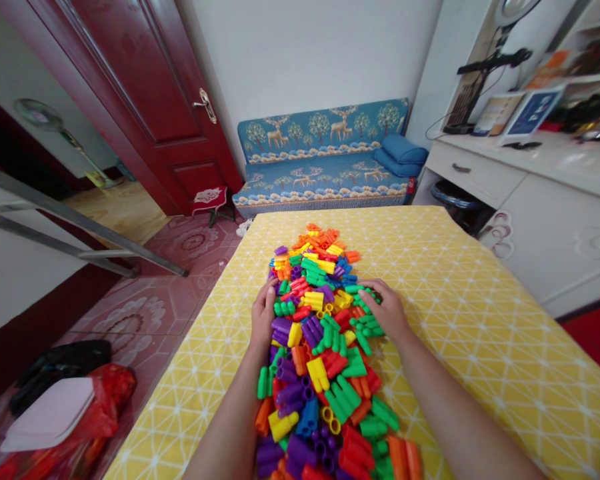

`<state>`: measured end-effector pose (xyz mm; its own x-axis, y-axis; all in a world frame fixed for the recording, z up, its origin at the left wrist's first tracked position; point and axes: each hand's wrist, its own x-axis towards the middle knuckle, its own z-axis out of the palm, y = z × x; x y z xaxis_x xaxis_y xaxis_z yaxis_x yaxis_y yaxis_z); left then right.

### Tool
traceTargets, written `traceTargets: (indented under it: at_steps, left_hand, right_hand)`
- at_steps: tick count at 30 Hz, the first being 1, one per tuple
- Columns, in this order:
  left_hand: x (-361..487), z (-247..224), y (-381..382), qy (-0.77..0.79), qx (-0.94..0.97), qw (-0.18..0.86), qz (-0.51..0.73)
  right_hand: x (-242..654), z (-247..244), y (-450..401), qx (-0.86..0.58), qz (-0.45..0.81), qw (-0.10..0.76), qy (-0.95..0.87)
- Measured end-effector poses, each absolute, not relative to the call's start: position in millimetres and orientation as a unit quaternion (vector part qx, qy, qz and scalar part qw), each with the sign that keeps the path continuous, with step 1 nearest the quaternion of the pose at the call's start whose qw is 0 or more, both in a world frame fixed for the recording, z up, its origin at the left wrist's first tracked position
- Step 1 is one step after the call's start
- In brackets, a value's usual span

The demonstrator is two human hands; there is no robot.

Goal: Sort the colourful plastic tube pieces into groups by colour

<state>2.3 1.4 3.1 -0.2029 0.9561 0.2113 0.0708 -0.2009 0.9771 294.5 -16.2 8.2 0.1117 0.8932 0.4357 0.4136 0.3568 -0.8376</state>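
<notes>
A long heap of colourful plastic toy pieces [318, 373], shaped like joined tubes in green, purple, yellow, red, orange and blue, runs down the middle of the table. My left hand [264, 308] rests along the heap's left edge, beside purple and green pieces, its fingers stretched forward. On the opposite edge my right hand [386, 305] touches green pieces [366, 324], with fingers extended and slightly bent over them. Neither hand is wrapped round a piece. Parts of the left fingers are hard to make out against the heap.
The table has a yellow patterned cloth [480, 320]. Beyond its far edge stands a blue sofa [325, 150]. A white cabinet [545, 200] stands at right, a red door [130, 87] at back left. Bags [115, 393] and a metal ladder [80, 233] are on the left.
</notes>
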Motion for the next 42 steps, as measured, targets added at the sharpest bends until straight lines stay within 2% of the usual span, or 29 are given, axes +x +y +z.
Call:
traceTargets:
  at_steps: [7, 16, 27, 33, 38, 42]
  left_hand:
    - [1, 1, 2, 0.511, 0.512, 0.370, 0.583]
    - [1, 0, 3, 0.509, 0.503, 0.379, 0.586]
    - [2, 2, 2, 0.508, 0.507, 0.377, 0.585]
    - [3, 3, 1, 0.511, 0.507, 0.372, 0.586]
    - [1, 1, 3, 0.511, 0.504, 0.376, 0.586]
    - [0, -3, 5, 0.511, 0.508, 0.375, 0.583]
  right_hand:
    - [298, 4, -15, -0.547, 0.231, 0.555, -0.583]
    - [295, 5, -16, -0.557, 0.229, 0.473, -0.643]
    - [295, 1, -13, -0.563, 0.231, 0.500, -0.616]
    - [307, -2, -9, -0.581, 0.139, 0.501, -0.626]
    - [341, -7, -4, -0.658, -0.030, 0.409, -0.632]
    - [361, -13, -2, -0.714, -0.074, 0.339, -0.608]
